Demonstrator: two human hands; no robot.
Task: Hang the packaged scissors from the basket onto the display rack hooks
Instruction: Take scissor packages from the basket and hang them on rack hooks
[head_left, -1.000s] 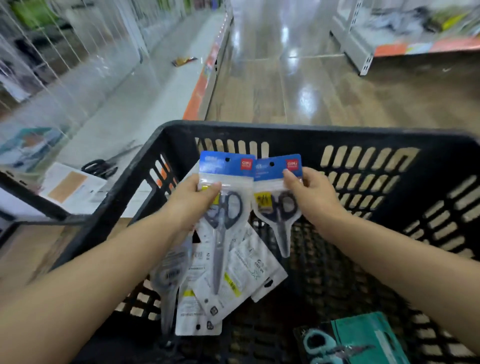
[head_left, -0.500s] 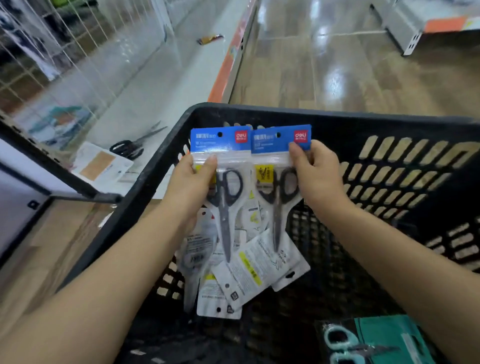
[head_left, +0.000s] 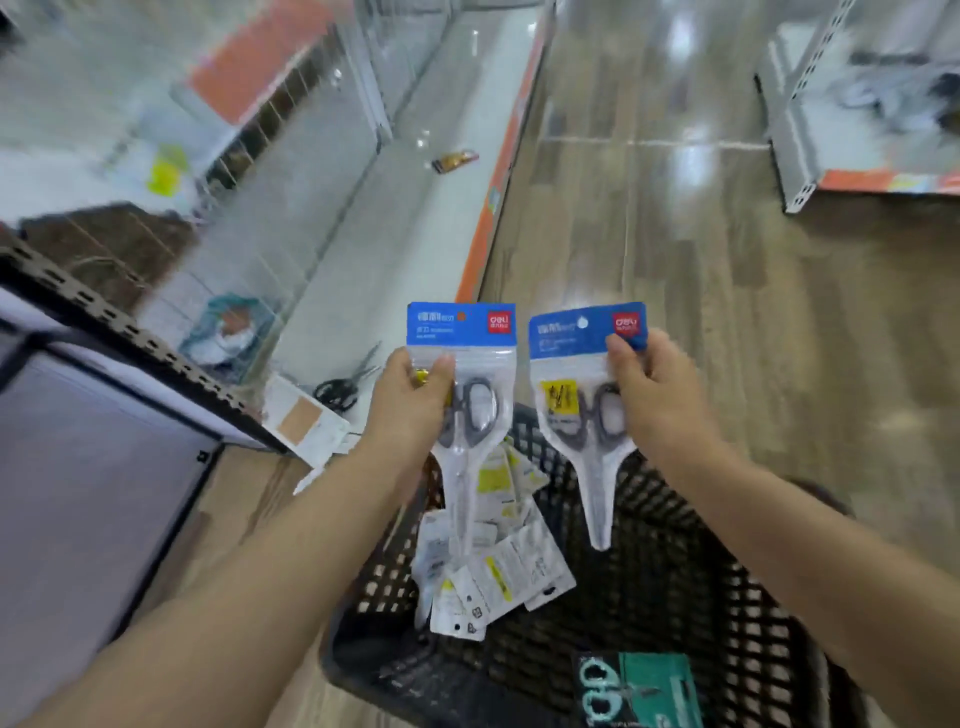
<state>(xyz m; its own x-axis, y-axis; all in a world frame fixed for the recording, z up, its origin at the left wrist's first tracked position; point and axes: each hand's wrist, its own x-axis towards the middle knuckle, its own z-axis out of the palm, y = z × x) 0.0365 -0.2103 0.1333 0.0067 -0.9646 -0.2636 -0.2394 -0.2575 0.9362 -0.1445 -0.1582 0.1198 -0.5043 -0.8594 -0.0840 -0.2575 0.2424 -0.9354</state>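
My left hand (head_left: 410, 402) grips a packaged pair of scissors (head_left: 470, 364) with a blue header card, held upright above the black basket (head_left: 675, 597). My right hand (head_left: 654, 395) pinches a second, like package of scissors (head_left: 579, 374) by its upper right corner, a small gap apart from the first. Both packs hang over the basket's far rim. Several more scissor packs (head_left: 488, 566) lie face down in the basket's left part. The wire display rack (head_left: 244, 156) stands blurred at the upper left; its hooks cannot be made out.
A teal pack with light blue scissors (head_left: 634, 691) lies in the basket's near corner. Loose black scissors (head_left: 343, 389) and a white card (head_left: 306, 421) lie on the low white shelf at left. A black perforated rail (head_left: 119, 322) crosses the left. Wooden floor stretches ahead; another shelf unit (head_left: 857, 104) stands right.
Both hands have lifted their scissor packs up out of the basket and moved them apart. The view has swung upward and left toward the shelf.
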